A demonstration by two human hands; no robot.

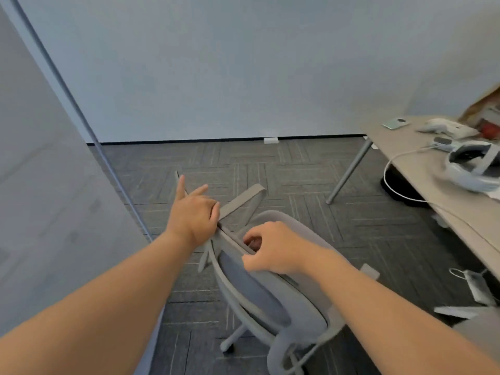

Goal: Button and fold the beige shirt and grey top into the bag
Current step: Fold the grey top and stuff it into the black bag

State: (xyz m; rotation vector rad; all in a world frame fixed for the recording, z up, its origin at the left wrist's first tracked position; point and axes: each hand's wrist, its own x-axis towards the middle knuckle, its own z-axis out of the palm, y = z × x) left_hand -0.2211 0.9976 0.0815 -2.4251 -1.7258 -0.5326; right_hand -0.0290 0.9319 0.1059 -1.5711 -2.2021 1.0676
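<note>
carpeted office: your right hand [273, 250] grips the chair [251, 293] top, likely to shift it; left hand [192, 215] splayed, empty.

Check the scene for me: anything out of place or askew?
Neither shirt nor top is in view. The right hand grips the office chair by its backrest's top edge; the left hand lies beside it, fingers extended. A white cable loops off the table edge toward the floor.

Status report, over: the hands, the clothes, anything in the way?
Left hand open, touching office chair edge. Right hand grips its backrest. Beige shirt, grey top: not in view. Chair stands ahead.
</note>
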